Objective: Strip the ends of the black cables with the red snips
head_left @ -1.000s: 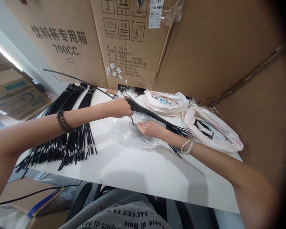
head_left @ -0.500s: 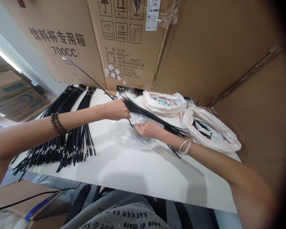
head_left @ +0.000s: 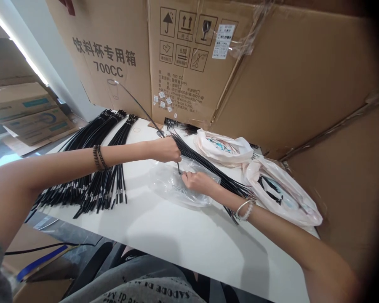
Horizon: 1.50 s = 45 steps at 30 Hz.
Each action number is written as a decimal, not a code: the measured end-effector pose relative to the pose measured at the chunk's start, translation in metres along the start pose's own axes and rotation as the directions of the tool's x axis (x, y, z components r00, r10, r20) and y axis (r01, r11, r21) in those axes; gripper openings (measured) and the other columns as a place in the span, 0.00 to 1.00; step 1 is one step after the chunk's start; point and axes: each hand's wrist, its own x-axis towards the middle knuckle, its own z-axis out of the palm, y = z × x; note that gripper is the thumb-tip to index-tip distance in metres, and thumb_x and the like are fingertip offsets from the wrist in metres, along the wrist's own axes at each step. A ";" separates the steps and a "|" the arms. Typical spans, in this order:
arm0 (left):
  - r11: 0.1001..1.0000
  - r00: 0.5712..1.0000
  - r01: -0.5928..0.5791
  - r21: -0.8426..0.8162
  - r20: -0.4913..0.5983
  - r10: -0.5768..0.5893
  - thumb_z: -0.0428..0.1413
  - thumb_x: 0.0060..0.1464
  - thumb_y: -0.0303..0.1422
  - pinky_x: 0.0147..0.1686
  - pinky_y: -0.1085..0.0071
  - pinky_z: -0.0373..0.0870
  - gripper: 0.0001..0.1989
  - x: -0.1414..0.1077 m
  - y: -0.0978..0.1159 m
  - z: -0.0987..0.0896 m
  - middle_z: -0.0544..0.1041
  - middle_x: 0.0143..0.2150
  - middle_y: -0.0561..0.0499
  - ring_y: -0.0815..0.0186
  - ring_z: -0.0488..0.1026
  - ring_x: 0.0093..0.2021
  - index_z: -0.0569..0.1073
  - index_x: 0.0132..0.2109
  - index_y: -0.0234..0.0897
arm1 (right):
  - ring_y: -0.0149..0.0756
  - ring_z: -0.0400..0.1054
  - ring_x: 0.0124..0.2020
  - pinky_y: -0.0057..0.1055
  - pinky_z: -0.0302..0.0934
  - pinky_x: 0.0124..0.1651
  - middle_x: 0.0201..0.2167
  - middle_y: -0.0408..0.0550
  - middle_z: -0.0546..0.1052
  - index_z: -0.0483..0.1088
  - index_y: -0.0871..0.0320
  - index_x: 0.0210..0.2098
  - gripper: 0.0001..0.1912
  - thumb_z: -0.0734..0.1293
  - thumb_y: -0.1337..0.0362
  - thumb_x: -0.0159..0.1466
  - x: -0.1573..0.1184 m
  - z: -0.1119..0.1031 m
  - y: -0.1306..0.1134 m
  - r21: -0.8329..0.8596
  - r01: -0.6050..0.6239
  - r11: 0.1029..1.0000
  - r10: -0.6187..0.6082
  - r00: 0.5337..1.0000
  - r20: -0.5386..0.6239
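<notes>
My left hand (head_left: 166,150) is closed around a thin black cable (head_left: 139,105). One end of the cable rises up and left in front of the carton, and the other comes out below my fist. My right hand (head_left: 196,182) is pinched at that lower end, over a clear plastic bag (head_left: 167,185) with a printed label. Whatever small part sits in the right fingertips is hidden. Just behind my hands a loose bundle of black cables (head_left: 208,164) slants across the table, passing under my right forearm.
Several bundles of black cables (head_left: 97,139) lie on the left of the white table (head_left: 139,227). Two white plastic bags with small parts, a rear bag (head_left: 240,153) and a front bag (head_left: 306,212), stand at the right. A tall carton (head_left: 113,25) walls off the back.
The view has turned a little left, so the scene sits further right. Both hands keep their grips, with the cable end still between them.
</notes>
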 end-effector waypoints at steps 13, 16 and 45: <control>0.998 0.990 -0.061 -0.015 0.128 0.062 0.59 0.52 0.23 0.24 0.70 0.51 0.09 0.001 0.000 -0.003 0.79 0.25 0.48 0.67 0.73 0.25 0.78 0.27 0.38 | 0.35 0.71 0.25 0.26 0.55 0.24 0.26 0.57 0.76 0.67 0.72 0.46 0.17 0.50 0.81 0.66 0.000 -0.001 0.001 0.014 -0.045 0.999 0.044 0.997 0.057; 0.999 0.988 -0.038 -0.026 0.146 0.041 0.59 0.53 0.25 0.25 0.70 0.52 0.09 0.003 0.001 -0.003 0.80 0.26 0.47 0.67 0.73 0.25 0.78 0.27 0.39 | 0.36 0.72 0.25 0.26 0.54 0.24 0.25 0.56 0.76 0.67 0.70 0.42 0.16 0.50 0.81 0.66 0.002 -0.003 0.000 0.029 -0.048 0.998 0.046 0.996 0.072; 0.996 0.985 0.022 -0.086 0.173 -0.006 0.60 0.55 0.30 0.26 0.71 0.53 0.07 0.002 0.000 -0.002 0.81 0.27 0.49 0.68 0.73 0.27 0.80 0.29 0.42 | 0.37 0.75 0.29 0.27 0.56 0.26 0.28 0.59 0.78 0.66 0.70 0.46 0.17 0.51 0.82 0.65 0.002 -0.004 -0.002 0.053 -0.055 0.997 0.049 0.993 0.109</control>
